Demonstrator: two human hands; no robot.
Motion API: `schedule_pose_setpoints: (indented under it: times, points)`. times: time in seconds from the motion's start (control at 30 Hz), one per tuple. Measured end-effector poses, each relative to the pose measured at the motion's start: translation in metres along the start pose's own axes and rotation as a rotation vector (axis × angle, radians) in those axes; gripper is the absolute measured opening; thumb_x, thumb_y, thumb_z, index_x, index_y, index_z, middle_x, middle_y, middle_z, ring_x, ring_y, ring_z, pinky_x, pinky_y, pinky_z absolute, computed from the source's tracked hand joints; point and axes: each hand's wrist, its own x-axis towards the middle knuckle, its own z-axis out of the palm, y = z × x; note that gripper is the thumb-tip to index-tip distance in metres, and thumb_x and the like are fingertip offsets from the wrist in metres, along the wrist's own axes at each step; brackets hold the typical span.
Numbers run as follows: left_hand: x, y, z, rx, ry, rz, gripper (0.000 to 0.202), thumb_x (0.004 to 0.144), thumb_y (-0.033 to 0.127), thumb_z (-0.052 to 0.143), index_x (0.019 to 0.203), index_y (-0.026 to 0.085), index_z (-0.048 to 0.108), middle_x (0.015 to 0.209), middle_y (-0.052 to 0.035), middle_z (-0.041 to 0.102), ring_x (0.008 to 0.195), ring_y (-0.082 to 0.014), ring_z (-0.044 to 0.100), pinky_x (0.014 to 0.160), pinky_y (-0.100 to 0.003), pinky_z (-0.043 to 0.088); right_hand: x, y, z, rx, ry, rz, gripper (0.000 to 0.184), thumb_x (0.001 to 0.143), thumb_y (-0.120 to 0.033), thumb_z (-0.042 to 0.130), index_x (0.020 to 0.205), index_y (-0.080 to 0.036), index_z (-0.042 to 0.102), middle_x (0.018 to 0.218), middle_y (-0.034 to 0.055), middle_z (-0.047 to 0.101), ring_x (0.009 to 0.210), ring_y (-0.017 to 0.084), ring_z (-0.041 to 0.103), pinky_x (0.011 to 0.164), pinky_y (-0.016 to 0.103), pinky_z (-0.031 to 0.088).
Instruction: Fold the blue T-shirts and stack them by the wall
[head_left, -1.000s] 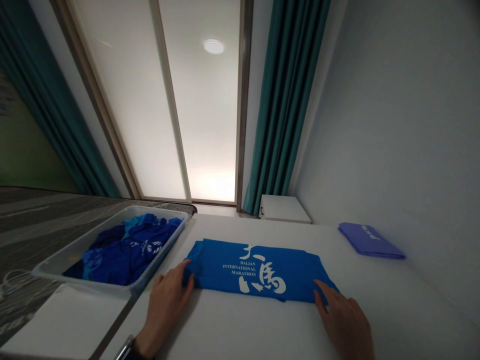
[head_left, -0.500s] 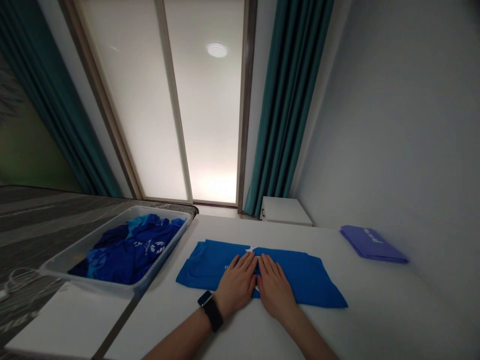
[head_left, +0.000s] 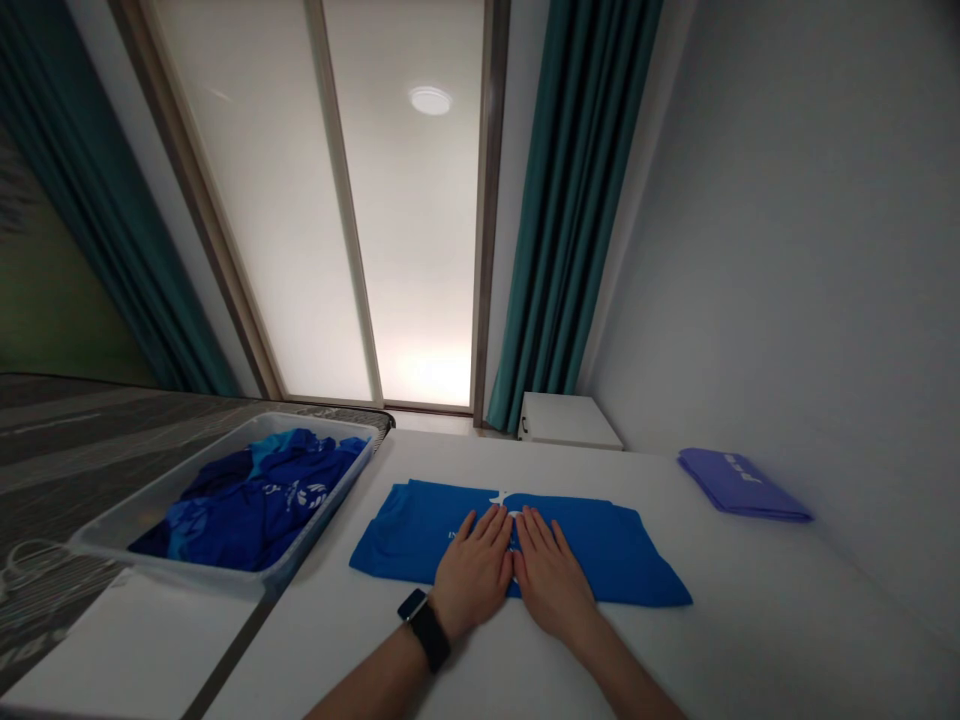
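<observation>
Head view: hands [head_left: 472,573] [head_left: 553,585] flat on blue T-shirt [head_left: 412,530]

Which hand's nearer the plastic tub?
Left. The left hand rests on the folded blue shirt, closer to the plastic tub; the right hand, also on the shirt, is farther away.

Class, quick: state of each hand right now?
Left hand: open, flat on the folded blue T-shirt, gripping nothing.
Right hand: open, flat on the same T-shirt, gripping nothing.

Teal curtains [head_left: 574,200] flank a tall frosted glass door [head_left: 405,250], with a small white cabinet [head_left: 570,420] beside the pale grey wall [head_left: 787,250].
</observation>
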Motion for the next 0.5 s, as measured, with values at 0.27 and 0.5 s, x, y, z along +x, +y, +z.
schedule_pose_setpoints:
  times: [0.27,0.5]
  points:
    - [0.0,0.001,0.001,-0.043,0.011,-0.004,0.051,0.101,0.035,0.029,0.147,0.018,0.039,0.15,-0.0092,0.044,0.141,-0.0232,0.037,0.115,-0.045,0.028,0.001,0.007,0.005,-0.021,0.041,-0.033,0.057,0.097,-0.031,0.025,0.149,-0.009,0.034,0.156,0.0106,0.026,0.146,0.024,0.021,0.118,0.048,0.018]
    - [-0.022,-0.036,-0.012,0.039,0.011,-0.143,0.053,0.101,0.043,0.031,0.145,0.016,0.043,0.151,-0.0117,0.042,0.142,-0.0265,0.035,0.117,-0.049,0.025,0.002,0.011,0.013,-0.012,0.039,-0.026,0.059,0.098,-0.037,0.022,0.15,-0.01,0.032,0.157,0.0085,0.025,0.146,0.024,0.022,0.119,0.046,0.018]
